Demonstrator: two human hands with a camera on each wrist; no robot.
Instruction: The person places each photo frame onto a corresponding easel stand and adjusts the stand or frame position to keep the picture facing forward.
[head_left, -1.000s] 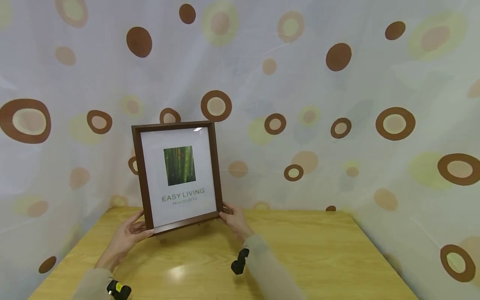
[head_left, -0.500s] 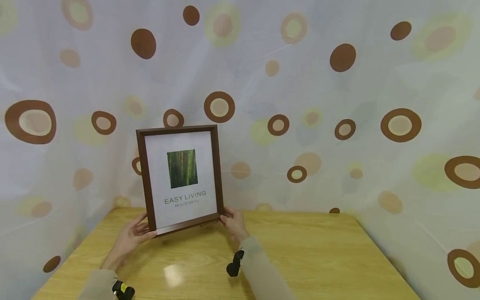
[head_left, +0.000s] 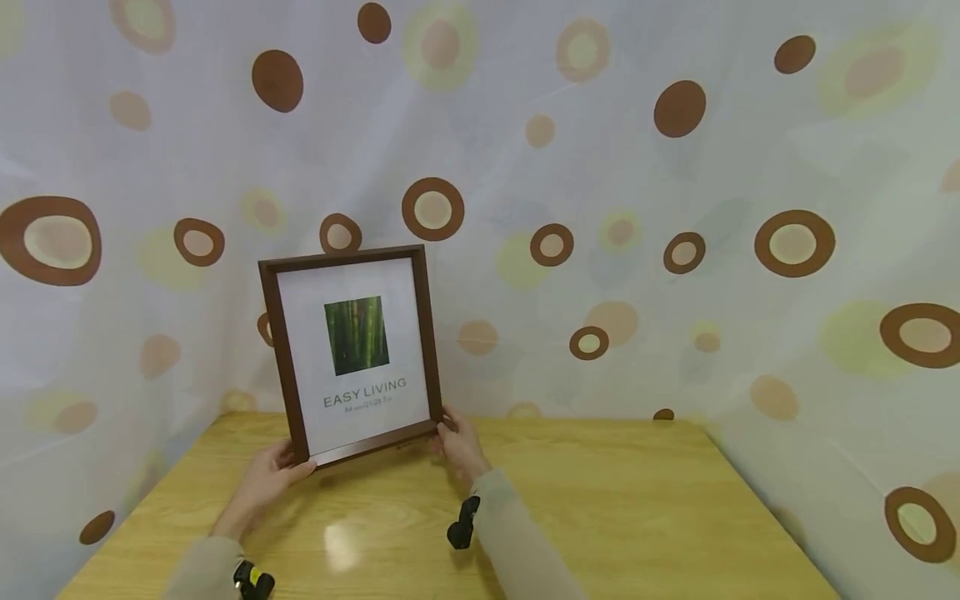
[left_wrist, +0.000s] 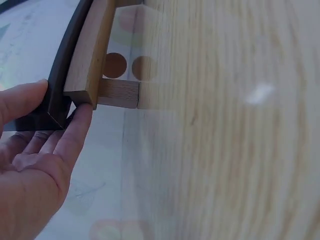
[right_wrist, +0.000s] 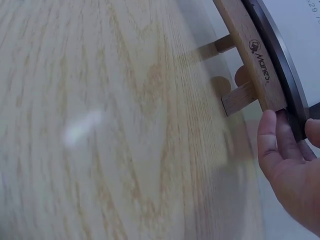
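Note:
A dark brown picture frame (head_left: 354,358) with a green bamboo picture and the words "EASY LIVING" stands upright at the table's back left, tilted a little. My left hand (head_left: 266,483) pinches its lower left corner, thumb in front, the other fingers beneath and behind. At the lower right corner my right hand (head_left: 462,442) grips the frame likewise. Directly under the frame's bottom edge runs a wooden stand's ledge (right_wrist: 257,60), marked with a logo, with short wooden feet (left_wrist: 119,93) on the tabletop. Fingertips of both hands touch the ledge's ends. The head view mostly hides the stand.
A light wood-grain table (head_left: 600,508) spreads in front and to the right. Behind it and along both sides hangs a pale curtain (head_left: 517,167) with brown and green dots. Black wrist cameras (head_left: 462,523) sit on both sleeves.
My left hand's fingers, earlier spread beside the frame's left edge, are now tucked further behind it. The frame has hardly moved, and the head view has shifted slightly.

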